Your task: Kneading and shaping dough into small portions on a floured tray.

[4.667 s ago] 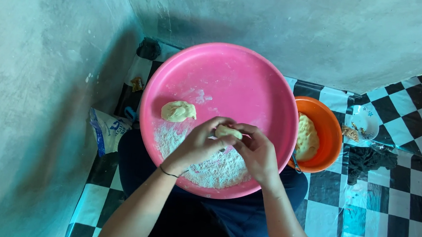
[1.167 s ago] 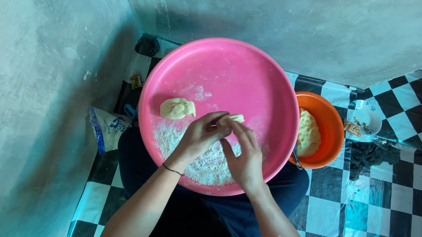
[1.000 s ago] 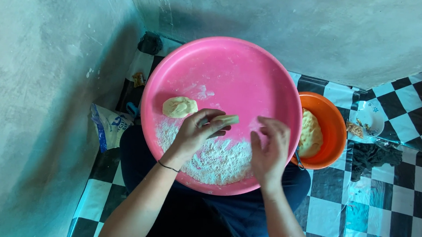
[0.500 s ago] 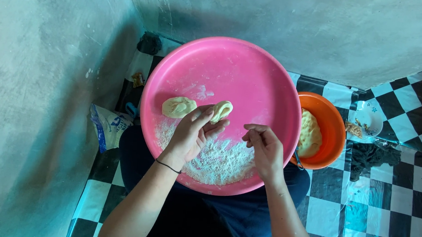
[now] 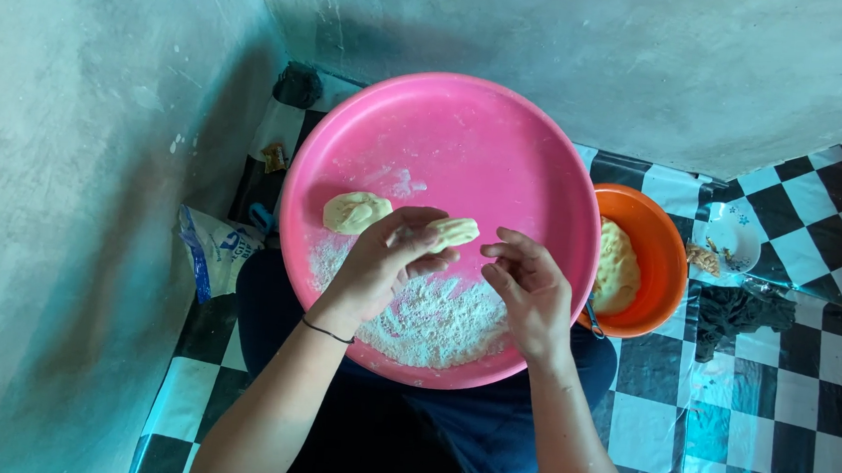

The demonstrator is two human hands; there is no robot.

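Dough piece (image 5: 452, 232) sits pinched in my left hand (image 5: 384, 269) over the pink tray (image 5: 469, 135), above its flour pile (image 5: 430, 317). Right hand (image 5: 531, 292) hovers released. 1 dough ball (image 5: 355, 212) rests on the tray; more dough fills the orange bowl (image 5: 662, 255) right of the tray.

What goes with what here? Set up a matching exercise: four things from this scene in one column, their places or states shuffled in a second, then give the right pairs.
Things:
1. dough piece
2. flattened dough disc
3. flour heap
4. dough lump

Places or states:
A. lies in the orange bowl
B. held at the fingertips of the left hand
C. spread on the near part of the pink tray, under both hands
D. rests alone on the tray, left of the left hand

The right hand holds nothing.

Pairs: 1-B, 2-D, 3-C, 4-A
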